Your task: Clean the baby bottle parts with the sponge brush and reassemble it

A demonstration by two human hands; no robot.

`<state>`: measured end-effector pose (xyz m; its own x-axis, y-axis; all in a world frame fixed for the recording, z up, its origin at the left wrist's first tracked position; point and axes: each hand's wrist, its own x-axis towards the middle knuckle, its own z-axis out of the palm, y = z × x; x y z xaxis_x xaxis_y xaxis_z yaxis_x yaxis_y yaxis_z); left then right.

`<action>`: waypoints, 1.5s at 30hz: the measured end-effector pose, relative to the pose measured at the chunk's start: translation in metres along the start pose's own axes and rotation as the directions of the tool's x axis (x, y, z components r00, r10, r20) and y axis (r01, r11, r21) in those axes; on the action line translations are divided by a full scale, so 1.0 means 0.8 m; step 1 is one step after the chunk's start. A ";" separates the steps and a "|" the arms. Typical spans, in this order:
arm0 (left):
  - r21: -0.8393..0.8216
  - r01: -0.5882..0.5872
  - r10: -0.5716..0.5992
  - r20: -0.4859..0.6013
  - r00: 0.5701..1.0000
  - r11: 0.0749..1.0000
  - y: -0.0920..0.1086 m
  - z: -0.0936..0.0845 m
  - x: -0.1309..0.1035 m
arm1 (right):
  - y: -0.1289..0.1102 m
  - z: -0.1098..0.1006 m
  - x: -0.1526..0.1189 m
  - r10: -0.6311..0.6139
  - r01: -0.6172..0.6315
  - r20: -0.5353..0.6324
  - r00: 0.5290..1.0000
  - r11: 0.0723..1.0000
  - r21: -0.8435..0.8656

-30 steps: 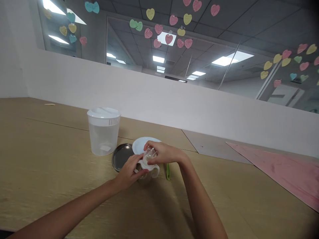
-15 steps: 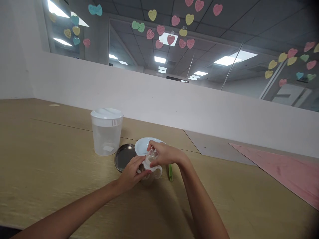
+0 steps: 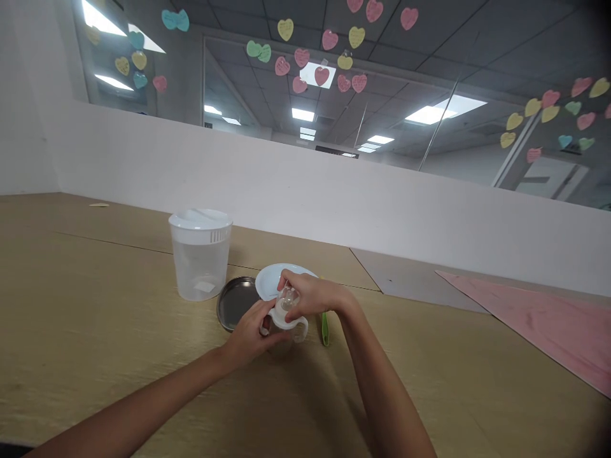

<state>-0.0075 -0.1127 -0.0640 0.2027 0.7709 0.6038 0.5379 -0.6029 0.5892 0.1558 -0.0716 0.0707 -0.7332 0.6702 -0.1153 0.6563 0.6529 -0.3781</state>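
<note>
A two-handled bottle [image 3: 284,320] is held in front of the person, over the near-middle part of the wooden table [image 3: 119,337]. A white collar with curved side handles is borne by the bottle, and a clear top [image 3: 289,296] is seen above the collar. The bottle is gripped by the left hand [image 3: 251,331]: the fingers are placed at its left side, and the thumb is laid across the front, below the collar. The clear top is gripped by the right hand [image 3: 310,296] from above and from the right, with the fingers and thumb closed about it. The right-hand handle is left uncovered. Whether the base of the bottle is rested on the table cannot be told, as the lower body is faint and partly hidden.

Behind the left hand, a dark metal tray [image 3: 236,302] is placed flat on the table. A pale blue plate [image 3: 270,280] is set behind the bottle and is partly covered by the right hand. Just to the right of the bottle, a green handle [image 3: 325,329] is noted, its far end being hidden by the right hand. A translucent lidded container [image 3: 199,254] is stood upright at the left, near the tray. A pink sheet [image 3: 534,324] is laid at the far right, well apart from the hands.
</note>
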 end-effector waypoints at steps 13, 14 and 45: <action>0.001 0.011 -0.011 0.008 1.000 1.000 0.003 -0.002 -0.001 | -0.007 0.001 0.002 0.044 -0.044 0.015 0.999 0.999 -0.024; 0.001 0.007 -0.007 0.009 1.000 1.000 0.003 -0.001 -0.001 | -0.009 0.002 0.001 0.050 -0.050 0.007 0.999 0.998 -0.047; 0.037 -0.049 0.048 0.016 0.999 0.998 -0.003 0.007 0.000 | 0.012 -0.028 -0.024 -0.033 0.139 -0.465 0.885 0.971 0.194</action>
<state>-0.0045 -0.1100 -0.0683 0.2411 0.7441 0.6230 0.5576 -0.6316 0.5386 0.1798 -0.0705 0.0897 -0.5875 0.7353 0.3380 0.5011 0.6585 -0.5615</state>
